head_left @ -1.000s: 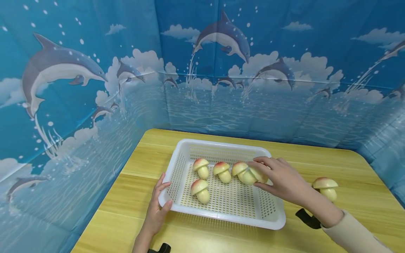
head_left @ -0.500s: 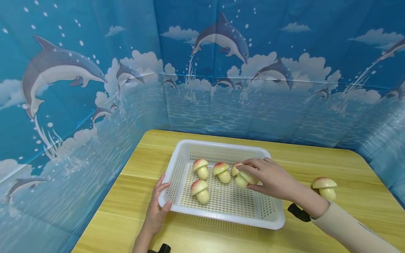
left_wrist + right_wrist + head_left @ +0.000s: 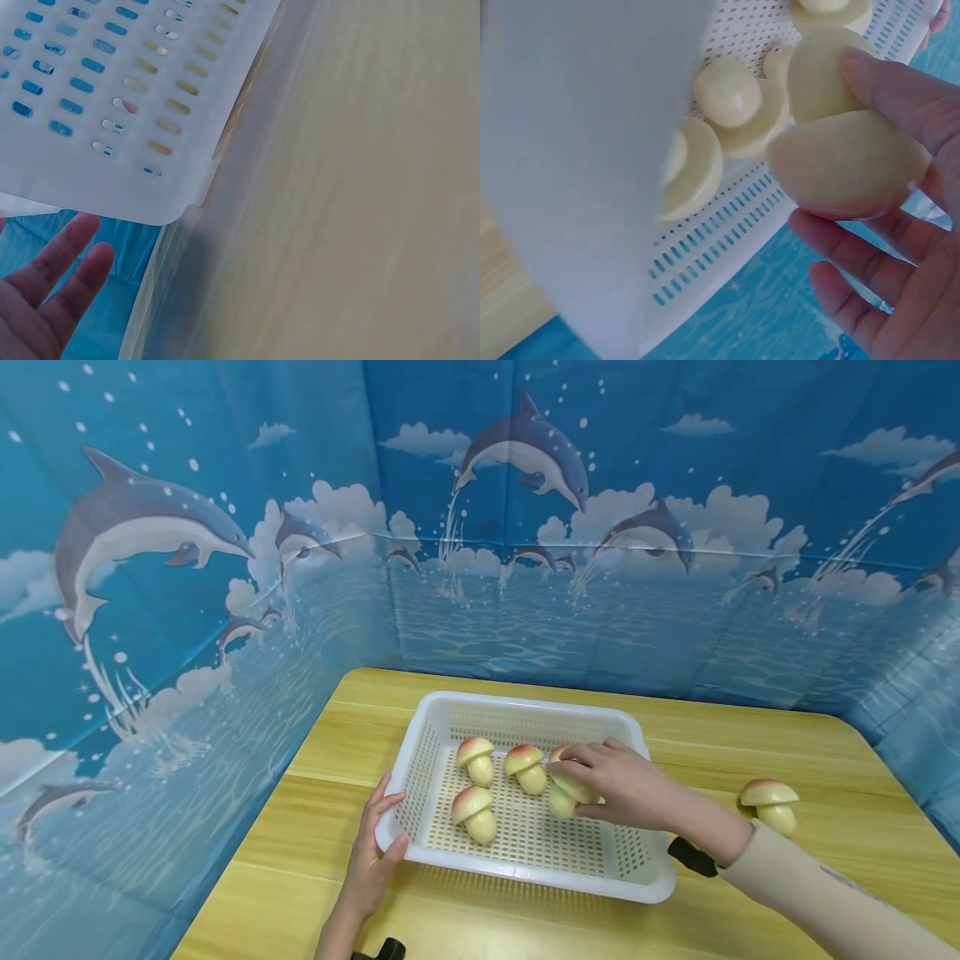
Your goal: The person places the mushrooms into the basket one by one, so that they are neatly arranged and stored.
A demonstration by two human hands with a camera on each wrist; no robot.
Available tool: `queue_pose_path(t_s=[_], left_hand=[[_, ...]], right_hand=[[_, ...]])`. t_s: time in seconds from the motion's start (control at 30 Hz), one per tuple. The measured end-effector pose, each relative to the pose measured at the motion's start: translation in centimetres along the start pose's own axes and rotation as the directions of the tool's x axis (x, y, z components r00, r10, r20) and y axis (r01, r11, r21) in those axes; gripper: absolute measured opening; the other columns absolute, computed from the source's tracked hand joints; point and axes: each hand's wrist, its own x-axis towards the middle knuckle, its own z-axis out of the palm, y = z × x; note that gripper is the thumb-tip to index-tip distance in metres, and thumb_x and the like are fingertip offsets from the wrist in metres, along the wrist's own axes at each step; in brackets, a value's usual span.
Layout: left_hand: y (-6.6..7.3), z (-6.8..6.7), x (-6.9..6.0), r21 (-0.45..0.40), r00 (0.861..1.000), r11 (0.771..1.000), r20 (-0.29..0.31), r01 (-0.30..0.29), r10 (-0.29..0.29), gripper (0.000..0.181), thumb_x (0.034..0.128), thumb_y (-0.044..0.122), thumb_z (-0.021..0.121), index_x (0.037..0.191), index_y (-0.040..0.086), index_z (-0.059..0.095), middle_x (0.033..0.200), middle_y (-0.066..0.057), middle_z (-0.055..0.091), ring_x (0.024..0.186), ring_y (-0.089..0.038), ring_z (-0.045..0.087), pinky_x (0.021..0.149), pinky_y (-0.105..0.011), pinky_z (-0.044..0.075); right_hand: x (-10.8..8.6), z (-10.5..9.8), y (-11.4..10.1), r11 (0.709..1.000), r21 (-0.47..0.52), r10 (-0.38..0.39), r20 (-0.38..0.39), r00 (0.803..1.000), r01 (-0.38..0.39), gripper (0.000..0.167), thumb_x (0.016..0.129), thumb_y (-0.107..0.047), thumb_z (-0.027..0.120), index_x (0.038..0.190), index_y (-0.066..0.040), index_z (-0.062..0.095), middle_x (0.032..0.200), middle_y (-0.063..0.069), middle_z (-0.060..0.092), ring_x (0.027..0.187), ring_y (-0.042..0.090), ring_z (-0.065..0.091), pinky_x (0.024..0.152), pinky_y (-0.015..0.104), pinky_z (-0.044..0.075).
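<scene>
Inside the white plastic basket point(image 3: 517, 872), several cream toy mushrooms with reddish caps stand or lean, among them a left-back mushroom point(image 3: 477, 760), a left-front mushroom point(image 3: 475, 816) and a middle mushroom point(image 3: 527, 768). My right hand point(image 3: 618, 785) holds another mushroom point(image 3: 847, 161) between thumb and fingers, low over the basket's right half. It partly hides one more mushroom point(image 3: 558, 752) behind it. At the basket's front left corner, my left hand point(image 3: 371, 852) holds the rim with thumb and fingertips; two of its fingers point(image 3: 79, 277) extend below the basket wall in the left wrist view.
One mushroom point(image 3: 771, 806) stands on the wooden table point(image 3: 840, 877) right of the basket. Dark wrist-camera mounts show near both wrists. A blue dolphin-print curtain point(image 3: 480, 610) hangs behind the table and along its left side.
My right hand has moved left and slightly towards the front within the basket, carrying the mushroom, whose stem now points more to the front. The left hand and basket stay almost still.
</scene>
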Motion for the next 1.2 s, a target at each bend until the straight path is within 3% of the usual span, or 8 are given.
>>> queue_pose_path(t_s=[0.6, 0.9, 1.07, 1.2], left_hand=[[0.0, -0.1, 0.1, 0.000, 1.000, 1.000, -0.001, -0.007, 0.007, 0.051, 0.0877, 0.005, 0.049, 0.138, 0.010, 0.040, 0.157, -0.002, 0.011, 0.138, -0.023, 0.023, 0.099, -0.031, 0.037], [0.3, 0.0, 0.0, 0.001, 1.000, 1.000, 0.001, -0.013, 0.013, 0.052, 0.0872, 0.003, 0.048, 0.138, 0.009, 0.039, 0.157, -0.004, 0.011, 0.136, -0.032, 0.023, 0.096, -0.035, 0.039], [0.3, 0.0, 0.0, 0.000, 1.000, 1.000, 0.001, -0.011, 0.011, 0.051, 0.0874, 0.004, 0.049, 0.138, 0.009, 0.040, 0.157, -0.004, 0.011, 0.137, -0.029, 0.024, 0.097, -0.037, 0.038], [0.2, 0.0, 0.0, -0.005, 1.000, 1.000, 0.004, -0.010, 0.010, 0.051, 0.0877, 0.005, 0.048, 0.137, 0.008, 0.039, 0.158, -0.004, 0.010, 0.137, -0.026, 0.024, 0.097, -0.036, 0.039]], right_hand=[[1.8, 0.4, -0.6, 0.999, -0.027, 0.023, 0.154, 0.988, -0.020, 0.059, 0.070, -0.032, 0.084, 0.121, -0.012, 0.061, 0.113, 0.004, 0.060, 0.100, 0.024, 0.058, 0.083, 0.043, 0.046], [2.7, 0.8, -0.9, 0.985, -0.142, -0.061, 0.249, 0.966, 0.099, 0.059, 0.069, -0.031, 0.084, 0.120, -0.012, 0.061, 0.099, 0.001, 0.058, 0.099, 0.021, 0.056, 0.090, 0.042, 0.045], [3.0, 1.4, -1.1, 0.980, -0.163, -0.068, 0.270, 0.961, 0.115, 0.055, 0.068, -0.032, 0.085, 0.115, -0.014, 0.062, 0.093, -0.001, 0.057, 0.086, 0.017, 0.057, 0.076, 0.037, 0.048], [3.2, 1.9, -1.1, 0.984, -0.154, -0.044, 0.302, 0.952, 0.094, 0.053, 0.067, -0.033, 0.085, 0.112, -0.017, 0.061, 0.087, -0.004, 0.053, 0.070, 0.013, 0.048, 0.064, 0.032, 0.041]])
